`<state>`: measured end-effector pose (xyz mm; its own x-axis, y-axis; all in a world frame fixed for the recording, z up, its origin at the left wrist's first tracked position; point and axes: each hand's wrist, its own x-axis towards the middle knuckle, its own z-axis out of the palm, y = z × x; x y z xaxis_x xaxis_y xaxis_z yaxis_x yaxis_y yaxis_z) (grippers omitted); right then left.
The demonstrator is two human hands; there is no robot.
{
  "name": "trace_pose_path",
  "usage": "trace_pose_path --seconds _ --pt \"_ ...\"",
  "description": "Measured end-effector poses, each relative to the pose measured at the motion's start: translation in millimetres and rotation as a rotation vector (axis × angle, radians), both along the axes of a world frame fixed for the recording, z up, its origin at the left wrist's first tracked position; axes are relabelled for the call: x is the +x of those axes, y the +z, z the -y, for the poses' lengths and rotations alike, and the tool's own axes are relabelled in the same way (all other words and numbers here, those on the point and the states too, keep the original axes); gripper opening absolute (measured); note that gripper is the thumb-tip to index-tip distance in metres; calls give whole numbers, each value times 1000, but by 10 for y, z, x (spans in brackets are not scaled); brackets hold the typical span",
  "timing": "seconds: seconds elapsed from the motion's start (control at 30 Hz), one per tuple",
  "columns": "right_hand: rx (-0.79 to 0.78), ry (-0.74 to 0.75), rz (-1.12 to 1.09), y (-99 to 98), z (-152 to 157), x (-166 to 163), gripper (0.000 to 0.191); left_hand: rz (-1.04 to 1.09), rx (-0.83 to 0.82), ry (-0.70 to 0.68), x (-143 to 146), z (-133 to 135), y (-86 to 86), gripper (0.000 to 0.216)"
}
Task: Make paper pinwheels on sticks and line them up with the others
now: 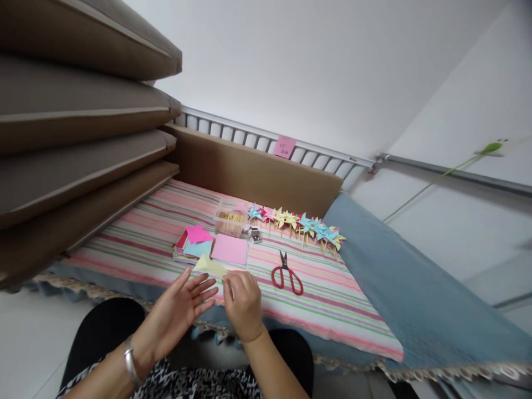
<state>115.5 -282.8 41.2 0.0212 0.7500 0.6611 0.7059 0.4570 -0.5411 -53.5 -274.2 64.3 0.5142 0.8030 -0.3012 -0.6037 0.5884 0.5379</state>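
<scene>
A small piece of pale yellow paper is pinched at its right corner by my right hand, above the near edge of the striped cloth. My left hand holds nothing; its palm is turned up and its fingers are spread just beside the paper. Behind the paper lie a pile of coloured paper squares, with a bright pink piece on top, and a stack of pink squares. Red-handled scissors rest to the right with their blades apart.
A clear plastic box of thin sticks stands at the back, with small dark metal items beside it. Several finished paper pinwheels line the back right. Stacked brown cushions rise on the left. A pink note hangs behind.
</scene>
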Motion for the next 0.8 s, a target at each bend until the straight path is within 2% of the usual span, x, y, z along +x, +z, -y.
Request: trace_pose_path --seconds 0.1,0.17,0.23,0.37,0.57,0.8 --pt "151 71 208 -44 89 -2 16 86 46 -19 9 -41 75 37" --pt "246 104 309 -50 136 53 20 62 55 -34 -4 -73 79 37" --pt "276 131 336 -39 176 123 23 -1 39 -56 -5 -89 54 37" --pt "228 153 359 -5 243 212 28 -138 34 -84 60 -60 -50 41" --pt "125 163 353 14 336 233 24 -295 180 -22 126 -41 -147 46" --pt "-32 207 313 112 400 209 12 -520 210 7 114 -117 -133 30"
